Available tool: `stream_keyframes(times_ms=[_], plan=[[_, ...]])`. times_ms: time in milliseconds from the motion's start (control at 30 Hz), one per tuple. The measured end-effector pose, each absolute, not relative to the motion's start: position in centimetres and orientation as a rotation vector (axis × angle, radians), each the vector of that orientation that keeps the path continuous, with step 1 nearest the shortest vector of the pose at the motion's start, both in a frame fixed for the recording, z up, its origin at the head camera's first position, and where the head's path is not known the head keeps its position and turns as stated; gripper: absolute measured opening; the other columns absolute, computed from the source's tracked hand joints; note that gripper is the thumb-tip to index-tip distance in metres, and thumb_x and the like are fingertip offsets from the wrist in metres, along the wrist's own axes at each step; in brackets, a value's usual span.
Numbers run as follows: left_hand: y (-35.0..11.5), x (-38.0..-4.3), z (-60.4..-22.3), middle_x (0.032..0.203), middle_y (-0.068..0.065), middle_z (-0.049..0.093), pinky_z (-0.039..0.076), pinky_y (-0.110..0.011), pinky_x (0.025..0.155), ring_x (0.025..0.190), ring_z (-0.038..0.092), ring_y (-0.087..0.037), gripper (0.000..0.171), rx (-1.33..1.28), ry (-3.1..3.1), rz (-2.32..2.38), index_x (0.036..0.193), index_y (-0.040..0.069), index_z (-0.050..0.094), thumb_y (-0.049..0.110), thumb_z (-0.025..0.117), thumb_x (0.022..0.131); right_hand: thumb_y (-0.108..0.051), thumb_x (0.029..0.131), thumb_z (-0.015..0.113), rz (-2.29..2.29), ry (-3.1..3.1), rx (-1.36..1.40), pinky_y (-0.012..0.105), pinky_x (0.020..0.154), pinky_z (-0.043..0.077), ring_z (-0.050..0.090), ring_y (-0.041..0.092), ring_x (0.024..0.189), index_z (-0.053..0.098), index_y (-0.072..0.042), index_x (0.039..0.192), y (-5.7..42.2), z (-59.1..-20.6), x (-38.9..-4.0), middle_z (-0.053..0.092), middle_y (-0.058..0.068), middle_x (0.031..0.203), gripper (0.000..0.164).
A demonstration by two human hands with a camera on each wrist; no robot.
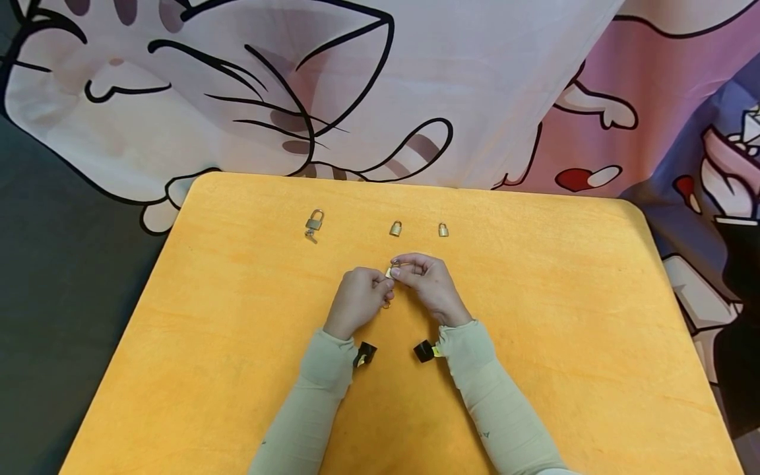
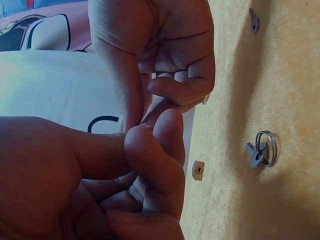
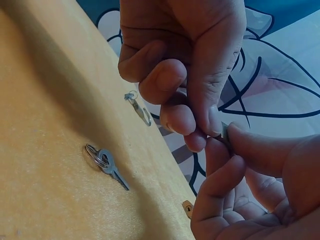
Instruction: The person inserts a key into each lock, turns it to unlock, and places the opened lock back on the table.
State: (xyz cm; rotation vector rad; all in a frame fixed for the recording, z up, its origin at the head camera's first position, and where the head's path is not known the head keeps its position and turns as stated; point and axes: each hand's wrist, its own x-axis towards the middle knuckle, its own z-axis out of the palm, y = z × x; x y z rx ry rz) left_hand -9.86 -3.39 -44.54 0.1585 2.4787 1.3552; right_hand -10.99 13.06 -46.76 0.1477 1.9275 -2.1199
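Pale green sleeves [image 1: 311, 396] come closest to the camera, ending in two hands that meet on a small padlock [image 1: 388, 272]. It sits right between the fingertips, mostly hidden by them. Right hand [image 1: 432, 287]: thumb and forefinger nearly together, pinching the shackle end. Left hand [image 1: 358, 297]: fingers curled, thumb and forefinger pinching the other side; how deep that hold goes, I can't tell. With so little metal under each fingertip, it could pop out if the two hands twist or pull unevenly. Just below the left fingers, keys on a ring [image 2: 263, 150] lie on the table [image 1: 237, 343]; a dropping wrist might nudge them. Beyond the fingertips stand two more padlocks [image 1: 396, 228], and farther left an open padlock [image 1: 315, 224].
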Motion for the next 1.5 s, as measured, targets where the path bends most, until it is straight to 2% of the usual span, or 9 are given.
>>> stream_keyframes(times_ms=[300,533,633,733,833,1067,1300,1500], plan=[[-3.7,-10.0,-44.5,0.072,-0.005,0.072,0.049,-0.028,0.058,0.062,0.066,-0.017,0.025,0.15,2.456,1.332,0.081,0.003,0.076,0.013,0.063,0.101,0.005,0.093,0.067,-2.135,1.875,0.127,0.041,0.091,0.055,0.071,0.013,0.086,0.062,0.015,0.122,13.1,-46.9,-10.9,0.075,0.002,0.09,0.031],[-4.1,-10.2,-44.5,0.073,-0.005,0.072,0.044,-0.028,0.056,0.058,0.059,-0.016,0.023,0.156,2.454,1.306,0.084,0.004,0.078,0.02,0.067,0.098,0.004,0.094,0.066,-2.132,1.876,0.113,0.033,0.084,0.057,0.07,0.012,0.085,0.061,0.016,0.124,13.1,-47.1,-11.1,0.075,0.003,0.091,0.032],[-4.3,-10.2,-44.5,0.074,-0.001,0.072,0.047,-0.029,0.058,0.061,0.061,-0.013,0.017,0.147,2.487,1.3,0.087,0.006,0.079,0.021,0.075,0.093,0.004,0.095,0.065,-2.14,1.864,0.105,0.03,0.08,0.057,0.07,0.012,0.084,0.06,0.016,0.125,13.0,-47.2,-11.1,0.075,0.002,0.09,0.033],[-4.4,-10.3,-44.5,0.079,0.0,0.074,0.054,-0.031,0.067,0.069,0.067,-0.012,0.014,0.124,2.518,1.298,0.093,0.005,0.078,0.018,0.08,0.088,0.002,0.095,0.065,-2.13,1.882,0.111,0.03,0.079,0.057,0.069,0.013,0.084,0.061,0.015,0.125,13.0,-47.2,-11.1,0.075,0.003,0.091,0.032],[-4.4,-10.3,-44.5,0.082,-0.001,0.074,0.057,-0.033,0.072,0.075,0.07,-0.013,0.016,0.11,2.559,1.298,0.098,0.004,0.078,0.014,0.082,0.086,0.001,0.095,0.066,-2.098,1.926,0.127,0.034,0.081,0.057,0.07,0.016,0.085,0.063,0.012,0.124,13.2,-47.1,-11.4,0.075,0.005,0.092,0.031],[-4.4,-10.4,-44.5,0.08,-0.002,0.074,0.057,-0.035,0.071,0.072,0.069,-0.015,0.02,0.086,2.617,1.313,0.101,0.002,0.077,0.013,0.082,0.085,-0.005,0.095,0.069,-2.01,2.029,0.133,0.044,0.089,0.055,0.069,0.032,0.096,0.066,0.006,0.124,13.5,-45.6,-12.9,0.074,0.008,0.095,0.031],[-4.4,-10.2,-44.6,0.081,-0.003,0.074,0.057,-0.037,0.074,0.075,0.071,-0.015,0.025,0.117,2.63,1.234,0.102,0.001,0.076,0.018,0.083,0.085,-0.003,0.093,0.07,-1.975,2.052,0.117,0.05,0.091,0.054,0.071,0.032,0.095,0.065,0.009,0.123,13.6,-44.1,-14.6,0.072,0.011,0.097,0.032],[-4.4,-10.1,-44.4,0.081,-0.002,0.075,0.057,-0.036,0.074,0.076,0.071,-0.015,0.025,0.132,2.635,1.169,0.1,0.002,0.077,0.021,0.082,0.086,-0.007,0.093,0.072,-1.886,2.102,0.07,0.05,0.093,0.053,0.069,0.034,0.096,0.067,0.007,0.12,12.9,-43.8,-16.7,0.072,0.013,0.099,0.031]])
